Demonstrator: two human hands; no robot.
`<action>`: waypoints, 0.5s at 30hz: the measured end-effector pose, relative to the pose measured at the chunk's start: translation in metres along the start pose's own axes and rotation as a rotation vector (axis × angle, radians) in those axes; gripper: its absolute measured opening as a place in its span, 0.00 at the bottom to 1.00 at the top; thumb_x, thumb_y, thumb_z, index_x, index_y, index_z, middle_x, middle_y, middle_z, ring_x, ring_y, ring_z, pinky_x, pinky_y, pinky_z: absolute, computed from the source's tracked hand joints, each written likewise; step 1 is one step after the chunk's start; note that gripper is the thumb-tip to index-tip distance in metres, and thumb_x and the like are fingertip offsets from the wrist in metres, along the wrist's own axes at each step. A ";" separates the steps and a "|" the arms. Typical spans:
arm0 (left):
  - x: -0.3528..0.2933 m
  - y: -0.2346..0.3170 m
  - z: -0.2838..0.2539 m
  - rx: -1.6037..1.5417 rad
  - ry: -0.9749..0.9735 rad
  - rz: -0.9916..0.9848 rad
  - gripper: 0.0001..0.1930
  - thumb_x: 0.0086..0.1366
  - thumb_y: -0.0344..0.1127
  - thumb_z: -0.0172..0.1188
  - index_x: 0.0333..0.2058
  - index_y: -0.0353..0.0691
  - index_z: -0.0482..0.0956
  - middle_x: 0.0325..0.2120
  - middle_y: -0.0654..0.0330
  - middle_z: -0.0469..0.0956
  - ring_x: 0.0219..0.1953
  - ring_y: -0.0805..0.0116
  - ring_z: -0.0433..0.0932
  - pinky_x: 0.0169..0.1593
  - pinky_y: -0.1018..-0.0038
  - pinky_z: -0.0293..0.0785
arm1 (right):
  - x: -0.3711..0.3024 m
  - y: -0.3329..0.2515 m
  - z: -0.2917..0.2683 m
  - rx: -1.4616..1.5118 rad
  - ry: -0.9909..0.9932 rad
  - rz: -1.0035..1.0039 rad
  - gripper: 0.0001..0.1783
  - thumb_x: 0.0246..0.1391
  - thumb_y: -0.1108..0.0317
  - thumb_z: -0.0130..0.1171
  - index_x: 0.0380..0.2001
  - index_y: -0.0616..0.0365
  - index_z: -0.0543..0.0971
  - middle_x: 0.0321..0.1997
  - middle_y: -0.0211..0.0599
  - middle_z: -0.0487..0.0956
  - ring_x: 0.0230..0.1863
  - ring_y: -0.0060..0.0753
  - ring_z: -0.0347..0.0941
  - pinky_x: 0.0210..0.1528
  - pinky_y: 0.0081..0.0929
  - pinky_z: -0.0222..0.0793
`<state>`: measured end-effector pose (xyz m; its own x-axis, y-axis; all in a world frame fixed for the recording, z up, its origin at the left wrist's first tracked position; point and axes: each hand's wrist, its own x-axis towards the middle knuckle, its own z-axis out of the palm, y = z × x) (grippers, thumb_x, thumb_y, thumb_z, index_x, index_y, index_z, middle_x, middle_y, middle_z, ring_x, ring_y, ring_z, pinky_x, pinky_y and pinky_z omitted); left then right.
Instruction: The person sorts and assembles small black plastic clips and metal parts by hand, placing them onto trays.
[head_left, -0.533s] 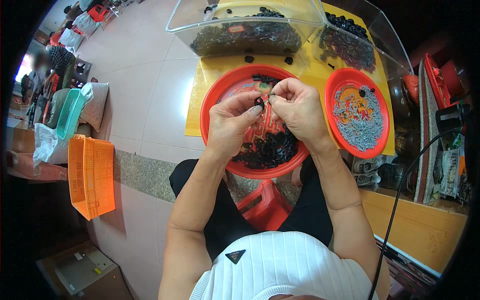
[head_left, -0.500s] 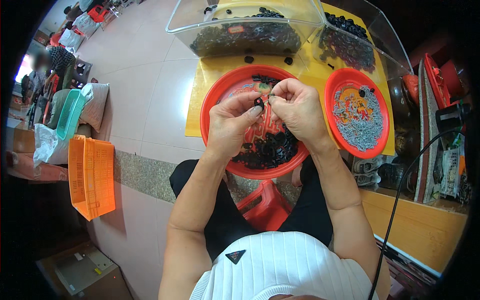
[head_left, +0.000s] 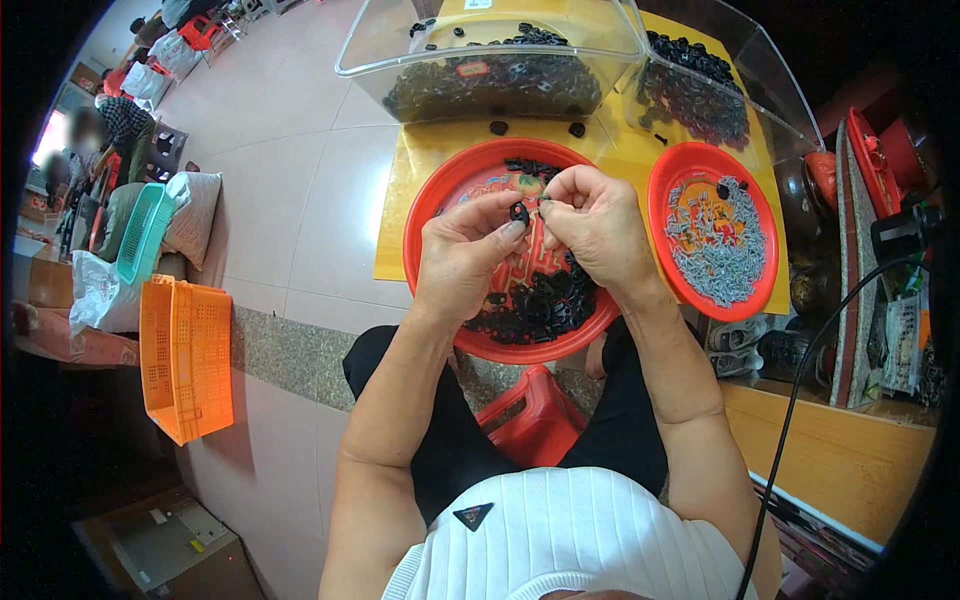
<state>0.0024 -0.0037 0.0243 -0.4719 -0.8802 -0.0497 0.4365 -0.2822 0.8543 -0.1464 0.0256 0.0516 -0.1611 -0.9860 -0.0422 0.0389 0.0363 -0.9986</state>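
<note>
Both hands are up over the big red tray [head_left: 430, 215], pretty much touching each other. The left hand [head_left: 462, 262] pinches a small black plastic piece [head_left: 519, 212] between thumb and fingertips, right above the tray's middle. The right hand [head_left: 598, 230] is curled closed just beside it, fingertips meeting at that same piece. It looks like it's pinching something tiny, but that's too small to make out, so I can't tell what's in there.

Under the hands there's a heap of black parts [head_left: 540, 305] in the near half of the tray, partly hidden by the wrists. The tray has some printed pattern in the centre, mostly covered.

To the right sits a smaller red tray [head_left: 665, 185] with a pile of small grey metal bits [head_left: 720, 260]; individual shapes are hard to read. Both trays rest on a yellow worktop [head_left: 405, 215].

At the far edge are two clear plastic bins: the left bin [head_left: 490, 50] is cut off at the top of the frame, and the right bin [head_left: 720, 80] bends away toward the dark rim. Both hold more black parts, blurry through the plastic.

Off to the left on the floor there's an orange basket [head_left: 185, 355] and a teal basket [head_left: 145, 230]. A red stool [head_left: 535, 425] peeks out between the knees.
</note>
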 end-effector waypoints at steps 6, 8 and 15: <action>0.002 0.002 -0.005 -0.110 0.039 -0.085 0.12 0.56 0.23 0.54 0.40 0.32 0.73 0.27 0.61 0.76 0.25 0.79 0.72 0.27 0.85 0.69 | 0.000 0.000 -0.002 0.098 -0.043 0.008 0.04 0.45 0.75 0.53 0.25 0.65 0.73 0.20 0.31 0.74 0.18 0.14 0.69 0.19 0.12 0.64; 0.001 0.005 0.001 -0.099 0.076 -0.102 0.10 0.56 0.24 0.53 0.38 0.32 0.74 0.25 0.62 0.75 0.24 0.80 0.71 0.25 0.86 0.67 | 0.000 0.000 -0.002 0.108 -0.060 0.012 0.03 0.46 0.76 0.52 0.26 0.65 0.72 0.19 0.30 0.73 0.17 0.14 0.68 0.18 0.12 0.64; -0.001 0.006 0.008 0.122 0.075 -0.079 0.05 0.56 0.28 0.55 0.31 0.33 0.76 0.19 0.66 0.73 0.18 0.85 0.66 0.21 0.89 0.60 | 0.000 -0.001 -0.001 0.107 -0.066 -0.002 0.02 0.47 0.77 0.52 0.26 0.64 0.71 0.18 0.30 0.72 0.18 0.15 0.68 0.20 0.11 0.65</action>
<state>-0.0002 -0.0013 0.0333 -0.4407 -0.8844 -0.1537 0.3016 -0.3071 0.9026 -0.1475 0.0261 0.0525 -0.0961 -0.9948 -0.0343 0.1447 0.0202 -0.9893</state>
